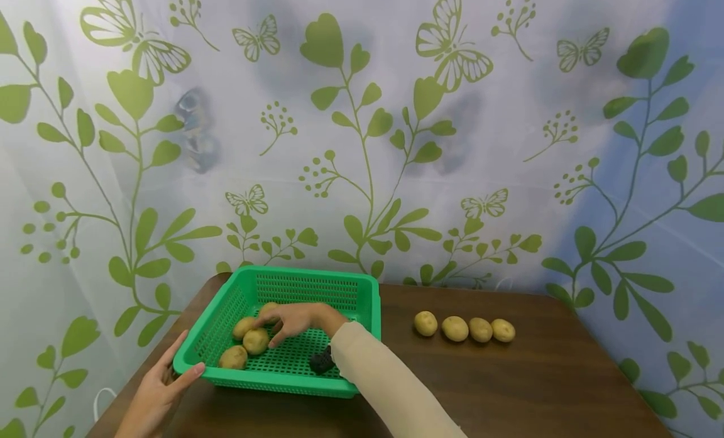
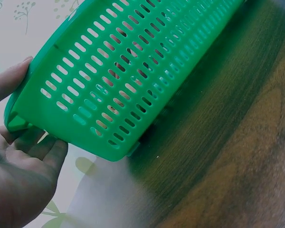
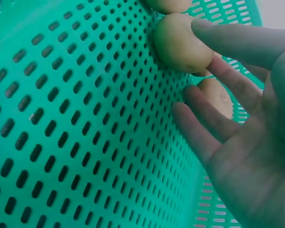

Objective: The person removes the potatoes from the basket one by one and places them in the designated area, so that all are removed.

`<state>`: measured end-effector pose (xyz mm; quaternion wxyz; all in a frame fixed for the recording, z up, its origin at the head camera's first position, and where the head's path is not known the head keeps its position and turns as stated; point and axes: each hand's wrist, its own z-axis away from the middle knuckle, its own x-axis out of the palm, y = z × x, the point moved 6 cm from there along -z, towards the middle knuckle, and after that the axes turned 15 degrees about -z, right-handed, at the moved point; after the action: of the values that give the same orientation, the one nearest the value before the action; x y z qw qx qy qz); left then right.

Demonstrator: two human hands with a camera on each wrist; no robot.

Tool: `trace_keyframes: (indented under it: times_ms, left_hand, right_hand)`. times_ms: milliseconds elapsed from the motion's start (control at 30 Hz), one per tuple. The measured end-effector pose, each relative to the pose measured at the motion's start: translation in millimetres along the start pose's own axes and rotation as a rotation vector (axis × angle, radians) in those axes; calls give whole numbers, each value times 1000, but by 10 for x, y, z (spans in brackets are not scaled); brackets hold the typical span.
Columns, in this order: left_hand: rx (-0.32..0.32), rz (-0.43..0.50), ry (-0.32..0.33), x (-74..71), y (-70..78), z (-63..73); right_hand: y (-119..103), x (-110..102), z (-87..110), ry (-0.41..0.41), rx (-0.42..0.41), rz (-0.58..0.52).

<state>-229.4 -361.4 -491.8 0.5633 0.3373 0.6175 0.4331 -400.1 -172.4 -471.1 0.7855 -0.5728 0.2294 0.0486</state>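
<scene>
Gripping the basket (image 1: 271, 378) at its near-left corner with the left hand (image 1: 158, 385): thumb over the rolled rim, fingers bent beneath, pinching the plastic between. Moulded in green, rounded at the corners, pierced with rows of oblong slots; set along the desk's (image 1: 554, 362) left edge, toward the far-left corner. Reaching into the basket with the right hand (image 1: 296, 318), wrist in a cream sleeve (image 1: 390, 388), thumb and index finger against a potato (image 1: 256, 342), other fingers spread; pinching or merely touching, impossible to tell. Inside, in the basket's left part: that potato, tan, smooth and roundish, with three others (image 1: 233, 357) close around. Toward the desk's far edge, right of the basket: a row of four potatoes (image 1: 455, 328), round to oval. Underneath, dark brown wood grain; behind, a pale sheet (image 1: 390, 174) printed with green leaves and butterflies.
</scene>
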Motion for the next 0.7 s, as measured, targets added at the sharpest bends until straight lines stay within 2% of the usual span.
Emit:
trace_keyframes:
  times_ms: [100, 200, 433, 633, 700]
  left_hand:
    - [8, 3, 6, 2, 2, -3]
    - [21, 54, 0, 16, 8, -12]
    - [91, 207, -24, 57, 70, -34]
    - [101, 219, -21, 64, 68, -19]
    - [97, 220, -19, 64, 57, -13]
  right_hand:
    - [10, 16, -4, -16, 11, 65]
    - [6, 27, -6, -34, 6, 113]
    - [-24, 51, -5, -59, -19, 119]
    - [-52, 92, 7, -112, -30, 242]
    - [-41, 83, 6, -104, -7, 221]
